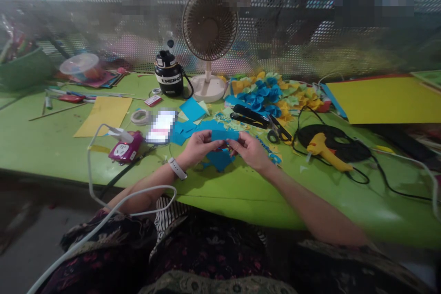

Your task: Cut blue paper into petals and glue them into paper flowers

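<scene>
Between my two hands is a small folded piece of blue paper (pixel 224 135), held level above the table's near side. My left hand (pixel 200 148) pinches its left end, and a white band circles that wrist. At the right end, the fingers of my right hand (pixel 251 150) are closed on the same paper. Under my hands lies another blue paper square (pixel 220 161). Just beyond are loose blue sheets (pixel 193 109), paper scraps and a black stapler (pixel 250 116). Scissors (pixel 279 129) rest against the stapler's right side.
Behind the scraps sits a pile of blue and yellow paper petals (pixel 265 94). A fan (pixel 208 87) and black bottle (pixel 168 76) stand at the back. Left are a phone (pixel 161 127), tape roll (pixel 139 117) and purple power socket (pixel 126 148); right, a yellow glue gun (pixel 325 150) with cables.
</scene>
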Available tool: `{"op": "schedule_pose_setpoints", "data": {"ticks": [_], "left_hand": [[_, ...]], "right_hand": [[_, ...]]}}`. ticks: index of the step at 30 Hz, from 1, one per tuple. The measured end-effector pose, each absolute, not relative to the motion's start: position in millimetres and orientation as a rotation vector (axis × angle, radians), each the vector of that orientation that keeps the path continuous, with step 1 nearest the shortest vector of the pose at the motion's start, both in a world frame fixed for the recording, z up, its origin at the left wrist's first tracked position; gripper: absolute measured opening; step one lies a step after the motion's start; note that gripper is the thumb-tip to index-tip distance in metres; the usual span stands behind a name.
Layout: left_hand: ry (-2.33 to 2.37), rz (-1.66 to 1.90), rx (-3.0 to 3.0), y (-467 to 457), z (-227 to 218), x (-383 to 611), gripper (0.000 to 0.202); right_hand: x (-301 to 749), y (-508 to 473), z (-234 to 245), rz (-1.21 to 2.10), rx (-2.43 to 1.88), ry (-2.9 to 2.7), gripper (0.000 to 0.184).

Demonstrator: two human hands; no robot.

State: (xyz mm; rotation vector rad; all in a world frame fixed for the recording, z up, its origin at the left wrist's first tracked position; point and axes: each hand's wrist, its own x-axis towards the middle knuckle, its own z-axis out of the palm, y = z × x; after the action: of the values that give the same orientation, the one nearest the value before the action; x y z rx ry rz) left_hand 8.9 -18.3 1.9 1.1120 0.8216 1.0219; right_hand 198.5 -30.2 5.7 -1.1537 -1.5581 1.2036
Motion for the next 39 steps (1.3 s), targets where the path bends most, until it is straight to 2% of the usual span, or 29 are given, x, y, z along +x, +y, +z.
{"op": "schedule_pose_setpoints", "data": {"ticks": [5, 12, 19, 32, 39], "left_hand": [[0.829, 1.042, 1.119, -16, 0, 8, 0.038], [0.873, 1.098, 0.996, -12, 6, 3, 0.051], [0.862, 1.082, 1.044, -14, 7, 6, 0.053], [0.883, 1.105, 0.989, -9, 11, 0, 0.056], [0.900, 0.923, 0.986, -9, 13, -2, 0.062]], "right_hand": [[196, -30, 7, 1.298, -1.121, -1.534, 0.050], [198, -28, 13, 1.314, -1.122, -1.470, 0.048], [197, -31, 12, 1.387, -1.125, -1.410, 0.038], [208, -21, 11, 1.385, -1.151, -1.420, 0.038], [207, -23, 16, 1.391, -1.187, -1.427, 0.042]]}}
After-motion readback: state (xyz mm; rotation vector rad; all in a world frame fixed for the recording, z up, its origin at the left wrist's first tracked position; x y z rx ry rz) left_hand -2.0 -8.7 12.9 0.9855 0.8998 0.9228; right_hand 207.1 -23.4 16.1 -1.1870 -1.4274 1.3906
